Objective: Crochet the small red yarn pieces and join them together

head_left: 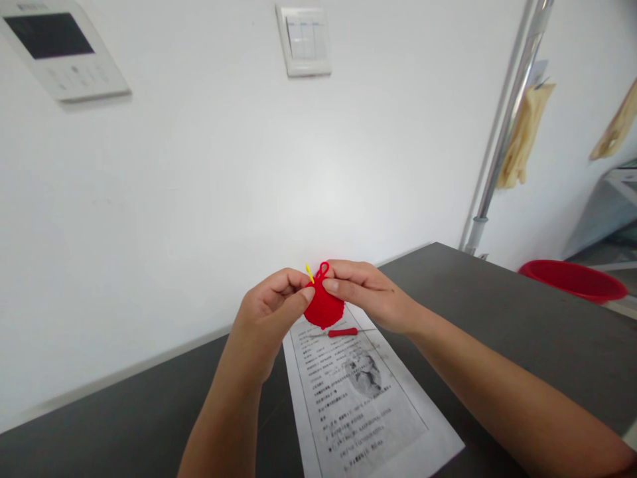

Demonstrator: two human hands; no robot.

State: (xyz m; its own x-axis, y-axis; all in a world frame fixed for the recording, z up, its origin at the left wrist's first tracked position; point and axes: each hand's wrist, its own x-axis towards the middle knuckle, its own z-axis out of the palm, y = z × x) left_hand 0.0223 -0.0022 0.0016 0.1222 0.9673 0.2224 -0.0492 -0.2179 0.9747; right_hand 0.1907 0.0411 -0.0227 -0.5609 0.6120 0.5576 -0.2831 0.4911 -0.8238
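Left hand (269,313): thumb and forefinger pinched together on the left upper edge of the red piece, other fingers curled behind. Right hand (373,292): thumb and forefinger closed on the right upper edge of the same item, the thumb flat on its near face.

Red piece (324,311): one, rounded, apparently knitted or crocheted, held between the two hands over the far end of the printed sheet; whether its lower edge touches the paper cannot be told. Red loop (324,268): one, standing up at the top of the piece, beside the right fingertips. Yellow marker (309,273): one, slim, upright with a slight tilt, at the left fingertips.

Red-handled tool (343,332): one, with a thin shaft, lying crosswise on the paper just below the piece. Printed sheet (343,425): white, text and one dark picture, the print too blurred to read. Table (478,312): dark grey, set along a white wall (199,172).

Farther out: wall panel with dark screen (67,53), upper left; white switch (307,41); metal pole (515,106), right; pale yellow glove (527,136) hanging behind it; red basin (572,279), beyond the table's edge.
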